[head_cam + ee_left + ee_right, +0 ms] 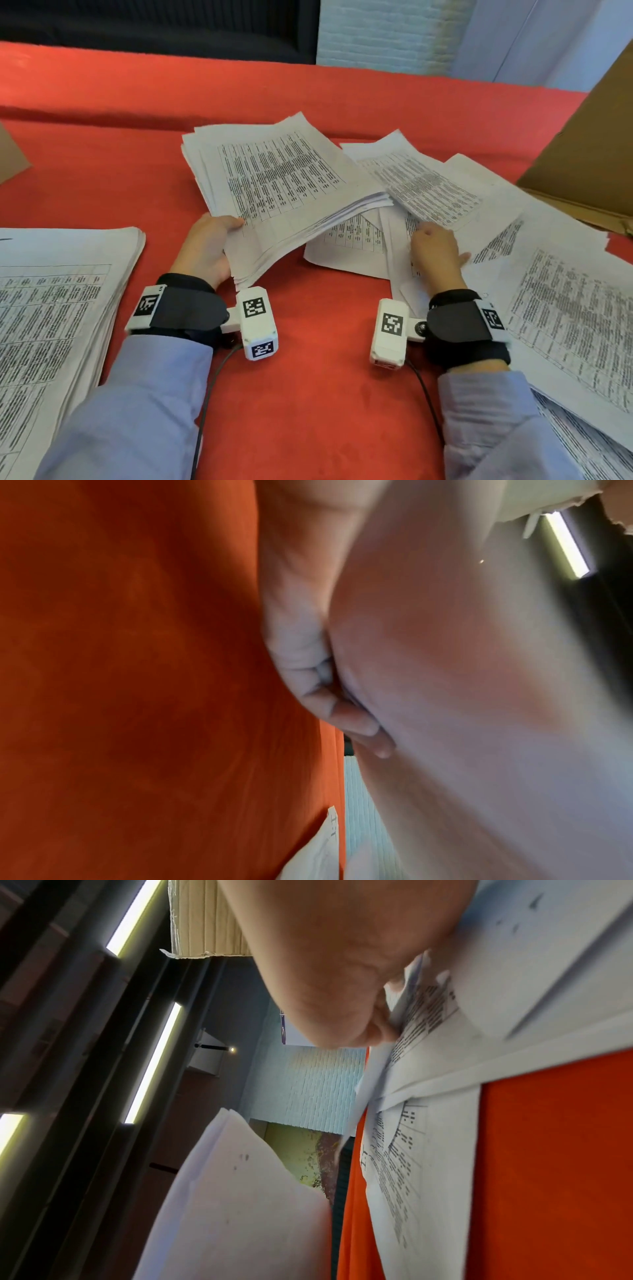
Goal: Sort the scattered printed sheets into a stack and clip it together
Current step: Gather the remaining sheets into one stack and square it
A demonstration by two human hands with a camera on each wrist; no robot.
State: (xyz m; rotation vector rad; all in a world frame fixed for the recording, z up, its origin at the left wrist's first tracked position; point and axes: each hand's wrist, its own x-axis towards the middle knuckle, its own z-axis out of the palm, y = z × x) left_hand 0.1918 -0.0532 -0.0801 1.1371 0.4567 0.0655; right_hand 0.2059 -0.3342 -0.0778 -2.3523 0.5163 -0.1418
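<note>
My left hand [209,245] grips the near left edge of a thick sheaf of printed sheets [281,181], thumb on top and fingers curled beneath, and holds it tilted up off the red table. From below, the left wrist view shows those fingers [342,718] pressed against the sheaf's blank underside [479,696]. My right hand [436,250] lies on the loose printed sheets [421,188] scattered to the right, and its fingers [377,1026] pinch the edge of one sheet [414,1020]. No clip is visible.
A second thick pile of printed sheets [51,301] lies at the near left. More loose sheets [575,315] cover the near right. A brown cardboard box [589,150] stands at the right edge. Bare red tablecloth [325,394] stretches between my forearms.
</note>
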